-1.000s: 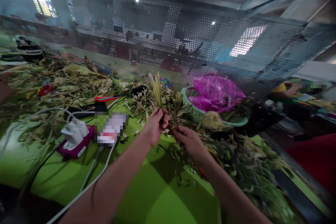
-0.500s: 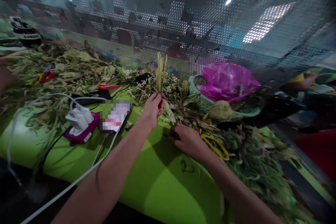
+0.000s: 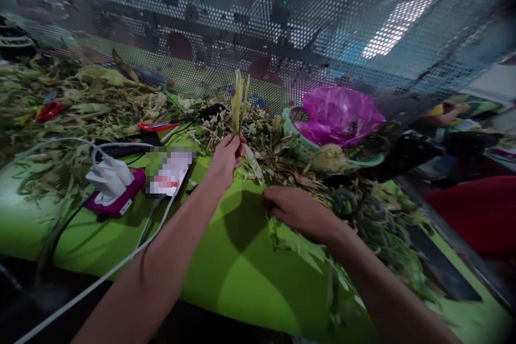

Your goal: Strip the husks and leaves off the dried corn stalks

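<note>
My left hand (image 3: 229,155) is closed around the lower end of a bundle of pale yellow dried strips (image 3: 238,102), which stands upright above the fingers. A pale, flat leaf piece (image 3: 255,164) slants down beside that hand toward the table. My right hand (image 3: 296,209) is lower and to the right, its fingers pinched over a light green leafy stem (image 3: 298,244) that trails down along the forearm. The fingertips are partly hidden, turned away from me. Both hands are above the green tabletop (image 3: 234,258).
Dried leaves (image 3: 105,102) heap along the back. On the left are a purple power strip (image 3: 121,201) with white plugs, a phone (image 3: 169,174) and red-handled scissors (image 3: 157,126). A mint basket (image 3: 298,137) with a magenta bag (image 3: 342,115) stands right, near greener plants (image 3: 387,242).
A light green leafy stem now shows under my right hand, where bare table and a yellow scissor handle were visible. My left hand keeps its bundle. The whole view has shifted slightly.
</note>
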